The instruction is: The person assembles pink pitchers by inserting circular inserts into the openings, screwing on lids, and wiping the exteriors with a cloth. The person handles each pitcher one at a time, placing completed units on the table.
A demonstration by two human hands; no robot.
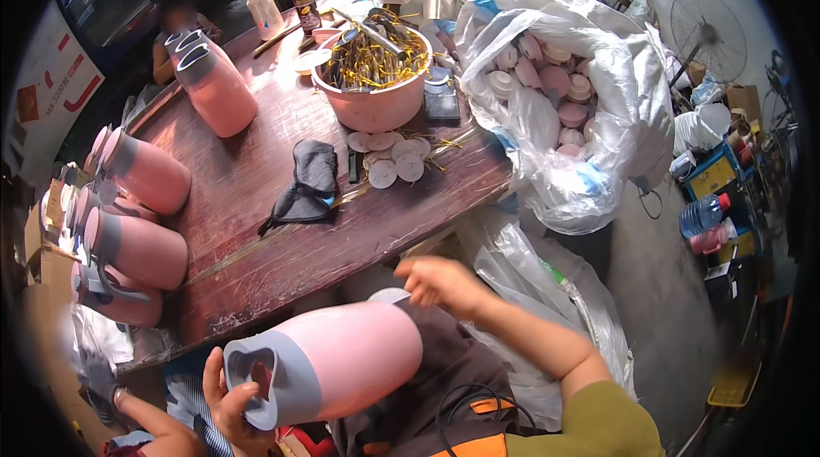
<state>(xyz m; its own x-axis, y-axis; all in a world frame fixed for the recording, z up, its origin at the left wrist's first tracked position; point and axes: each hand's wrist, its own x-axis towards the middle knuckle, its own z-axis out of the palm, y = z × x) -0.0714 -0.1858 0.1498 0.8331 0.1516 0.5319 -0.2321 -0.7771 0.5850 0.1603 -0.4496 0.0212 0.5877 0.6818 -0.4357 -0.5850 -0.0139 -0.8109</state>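
Observation:
A pink thermos jug [363, 354] with a grey collar lies tilted across my lap, its mouth toward the lower left. My left hand [231, 397] is shut on the collar, with the thumb at the rim of the mouth. At the jug's other end, my right hand [444, 286] hovers with bent fingers, slightly blurred. Beside its fingertips a grey round piece [390, 295] shows at the jug's base. Whether those fingers grip anything is hard to see.
More pink jugs [141, 243] line the table's left side. A pink tub [371, 107] of gold-tied strips, white discs [397, 158] and a dark cloth [306, 184] are on the wooden table. A plastic sack [615, 115] holds pink parts. A co-worker's gloved hand [100, 380] is at lower left.

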